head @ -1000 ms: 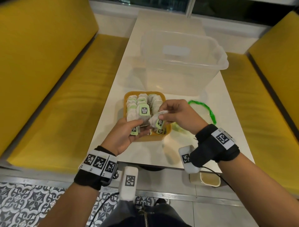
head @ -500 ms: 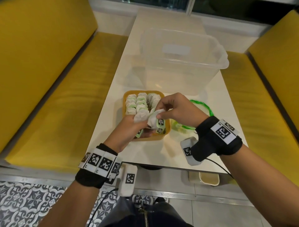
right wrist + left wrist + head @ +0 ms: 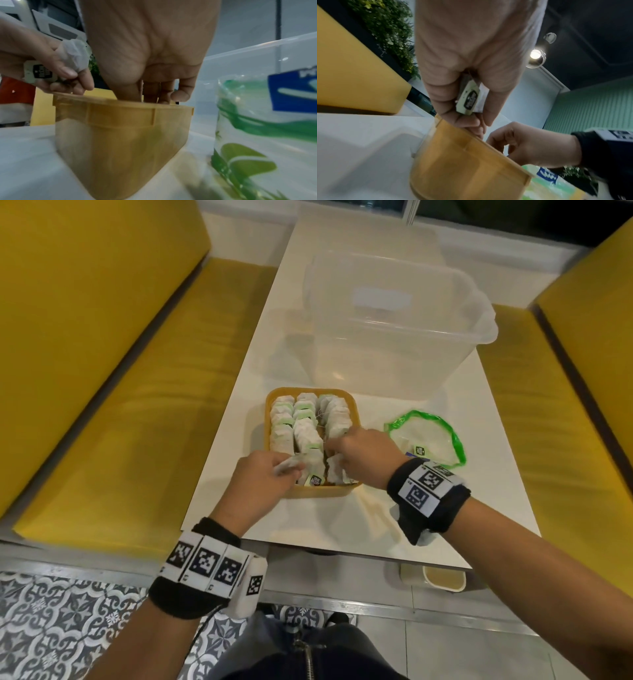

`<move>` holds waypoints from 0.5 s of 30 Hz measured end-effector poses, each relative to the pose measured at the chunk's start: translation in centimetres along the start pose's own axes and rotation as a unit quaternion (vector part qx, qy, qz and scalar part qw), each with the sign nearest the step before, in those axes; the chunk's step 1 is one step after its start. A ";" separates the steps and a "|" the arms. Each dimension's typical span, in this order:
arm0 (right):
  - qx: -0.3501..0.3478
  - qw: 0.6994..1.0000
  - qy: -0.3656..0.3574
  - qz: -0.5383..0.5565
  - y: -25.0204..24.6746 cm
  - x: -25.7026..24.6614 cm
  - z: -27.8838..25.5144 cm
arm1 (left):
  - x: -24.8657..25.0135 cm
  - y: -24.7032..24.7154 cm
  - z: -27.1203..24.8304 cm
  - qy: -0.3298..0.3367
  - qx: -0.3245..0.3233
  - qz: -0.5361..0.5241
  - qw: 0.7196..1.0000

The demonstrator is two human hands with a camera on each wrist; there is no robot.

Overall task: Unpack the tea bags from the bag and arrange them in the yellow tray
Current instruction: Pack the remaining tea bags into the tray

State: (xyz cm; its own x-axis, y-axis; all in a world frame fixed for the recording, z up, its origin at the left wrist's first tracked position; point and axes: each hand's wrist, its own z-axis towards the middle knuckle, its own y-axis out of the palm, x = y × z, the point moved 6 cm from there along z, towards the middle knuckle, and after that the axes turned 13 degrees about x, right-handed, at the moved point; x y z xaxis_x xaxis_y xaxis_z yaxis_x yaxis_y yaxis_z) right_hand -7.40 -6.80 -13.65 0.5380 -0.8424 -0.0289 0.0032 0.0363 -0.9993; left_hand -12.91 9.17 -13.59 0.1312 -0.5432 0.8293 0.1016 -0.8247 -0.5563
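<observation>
The yellow tray sits on the white table, packed with rows of upright tea bags. My left hand hovers at the tray's near left corner and pinches one tea bag, whose white pouch sticks out above the fingers. My right hand reaches down into the right row with fingers and thumb curled together on a tea bag. The tray's rim hides those fingertips in the right wrist view. The green-rimmed plastic bag lies open just right of the tray.
A large clear plastic bin stands behind the tray. Yellow benches flank the table on both sides. The table's near edge lies just below my wrists. A cup sits lower, under that edge.
Both hands have dropped from above the tray to its near end. The right hand has gone down into the right row with its tea bag. The left hand still holds its tea bag.
</observation>
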 end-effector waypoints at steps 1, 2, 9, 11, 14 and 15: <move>-0.011 1.000 -0.012 -0.014 0.3 -0.2 0.1 | 0.0 0.1 -0.1 0.012 0.002 0.020 1.000; -0.025 0.999 -0.020 -0.027 0.5 -0.3 0.1 | 0.0 0.1 -0.2 0.025 0.002 0.035 0.999; -0.059 0.994 -0.059 -0.074 1.1 -1.2 0.5 | 0.2 0.7 -0.8 0.070 -0.015 0.090 0.993; -0.053 0.993 -0.060 -0.084 1.1 -1.3 0.8 | 0.2 0.7 -0.8 0.074 -0.016 0.092 0.993; -0.010 0.995 -0.040 -0.094 1.0 -0.9 0.9 | 0.0 0.8 -0.7 0.079 -0.019 0.102 0.991; 0.002 0.995 -0.032 -0.092 1.0 -0.7 0.9 | -0.1 0.8 -0.6 0.079 -0.020 0.106 0.991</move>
State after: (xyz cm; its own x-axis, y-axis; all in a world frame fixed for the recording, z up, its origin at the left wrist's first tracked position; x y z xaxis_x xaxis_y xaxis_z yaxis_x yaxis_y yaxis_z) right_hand -7.04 -5.72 -14.59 0.5806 -0.7992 0.1555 0.1089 -0.1130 -0.9876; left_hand -13.49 8.49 -14.13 -0.0102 -0.7196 0.6943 0.0492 -0.6939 -0.7184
